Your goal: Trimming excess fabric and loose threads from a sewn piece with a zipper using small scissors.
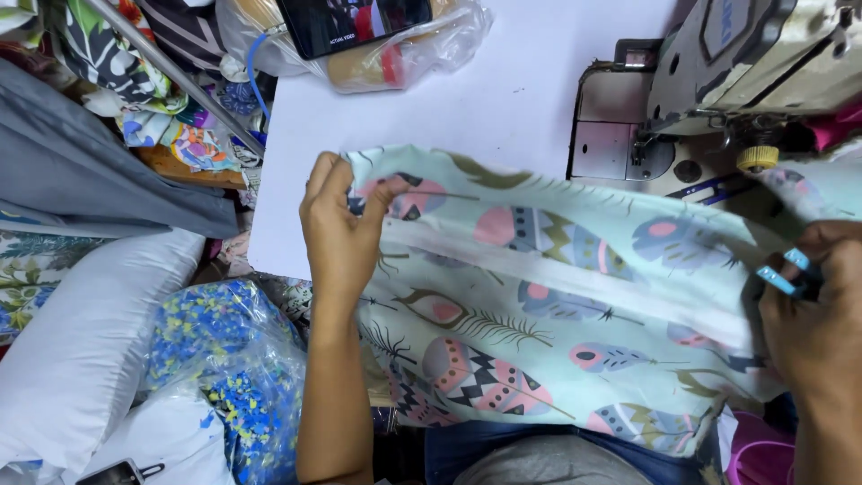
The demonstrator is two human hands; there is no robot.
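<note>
A pale mint fabric [557, 296] printed with feathers and patterned ovals is stretched across the white table [485, 99] and over my lap. My left hand [341, 229] pinches its left corner between thumb and fingers. My right hand [817, 305] grips the right end of the fabric and also holds a small blue thread snipper [783, 274]. A lighter folded band runs along the fabric between both hands.
A sewing machine [745, 54] stands at the back right, its metal bed [611, 135] just beyond the fabric. A phone on a plastic bag [359, 27] lies at the back. On the left lie piled fabrics, a white pillow [81, 341] and a bag of blue floral cloth [233, 359].
</note>
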